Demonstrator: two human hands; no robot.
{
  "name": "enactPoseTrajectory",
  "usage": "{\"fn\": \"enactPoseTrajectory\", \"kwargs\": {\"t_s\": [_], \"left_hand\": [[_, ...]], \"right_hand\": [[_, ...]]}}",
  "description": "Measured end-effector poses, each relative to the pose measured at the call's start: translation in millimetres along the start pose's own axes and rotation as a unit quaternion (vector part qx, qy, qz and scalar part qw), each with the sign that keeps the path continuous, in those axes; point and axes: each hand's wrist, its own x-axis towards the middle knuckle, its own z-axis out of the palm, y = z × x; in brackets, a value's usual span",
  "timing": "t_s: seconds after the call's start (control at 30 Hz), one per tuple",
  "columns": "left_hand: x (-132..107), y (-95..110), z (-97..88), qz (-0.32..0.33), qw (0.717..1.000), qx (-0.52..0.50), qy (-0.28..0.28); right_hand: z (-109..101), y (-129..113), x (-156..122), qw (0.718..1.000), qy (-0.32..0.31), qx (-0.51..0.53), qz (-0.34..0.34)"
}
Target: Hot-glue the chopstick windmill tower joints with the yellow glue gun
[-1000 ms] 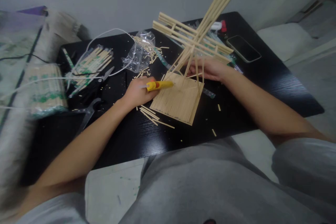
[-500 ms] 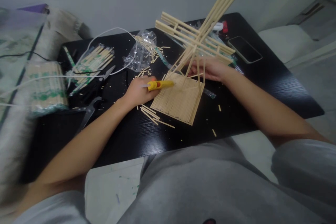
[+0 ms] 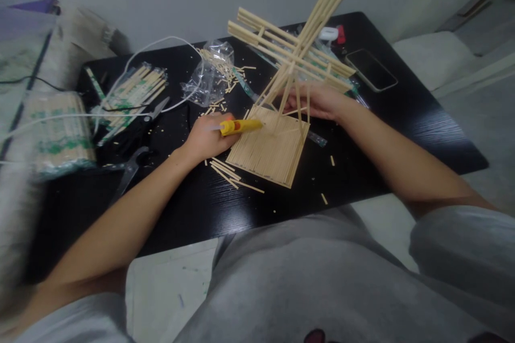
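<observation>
In the head view my left hand [image 3: 210, 136] is wrapped around a yellow hot glue gun [image 3: 241, 127], a pale glue stick poking out of its back end. The nozzle points right, over a square base [image 3: 265, 153] of wooden sticks laid side by side. Slanting stick legs rise from this base to a windmill-like cross [image 3: 295, 56] of long sticks. Behind the legs, my right hand [image 3: 317, 101] has its fingers curled at a thin wooden stick [image 3: 296, 111] low in the frame; the legs partly hide the fingertips.
Loose cut sticks [image 3: 225, 171] lie by the base's left corner. Left on the black table [image 3: 249, 220] are scissors [image 3: 156, 110], pliers [image 3: 131, 169], packs of chopsticks [image 3: 60, 131] and a white cable [image 3: 169, 38]. A phone [image 3: 372, 69] lies at the right.
The whole scene has shifted slightly left and up in the view. Both hands, the glue gun and the stick model keep nearly the same places relative to one another.
</observation>
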Motion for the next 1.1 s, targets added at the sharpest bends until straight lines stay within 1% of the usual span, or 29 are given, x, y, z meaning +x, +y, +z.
{"fn": "enactPoseTrajectory", "kwargs": {"t_s": [0.2,0.33,0.43,0.53,0.63,0.77,0.83,1.0,1.1], "left_hand": [[-0.7,-3.9,0.5,0.008,1.000,0.001,-0.002],[0.7,-5.4,0.6,0.005,1.000,-0.025,-0.009],[1.1,-4.1,3.5,-0.003,0.999,-0.038,-0.007],[1.0,-2.7,7.8,-0.009,0.999,-0.039,-0.007],[1.4,-2.2,11.6,-0.011,1.000,-0.028,-0.005],[2.5,-1.6,14.1,0.010,1.000,0.013,0.000],[2.6,-0.9,13.4,0.015,1.000,0.023,0.001],[1.7,-0.3,7.9,0.028,1.000,0.008,0.001],[1.0,-2.2,6.4,0.032,0.999,0.004,0.006]], "right_hand": [[0.0,-0.9,0.4,1.000,-0.003,0.007,0.002],[-5.3,2.4,3.8,1.000,-0.005,-0.008,0.003],[-9.9,6.0,4.8,1.000,-0.010,-0.015,0.000],[-11.8,8.0,4.3,1.000,-0.013,-0.001,-0.012],[-10.1,7.6,3.3,1.000,0.002,0.008,-0.023],[-4.1,5.4,0.9,0.999,0.046,0.000,-0.010],[-1.2,3.7,-1.0,0.998,0.055,0.001,-0.004],[2.8,-1.7,-4.9,0.999,0.036,0.024,0.005],[5.2,-4.2,-4.8,1.000,0.017,0.014,0.016]]}}
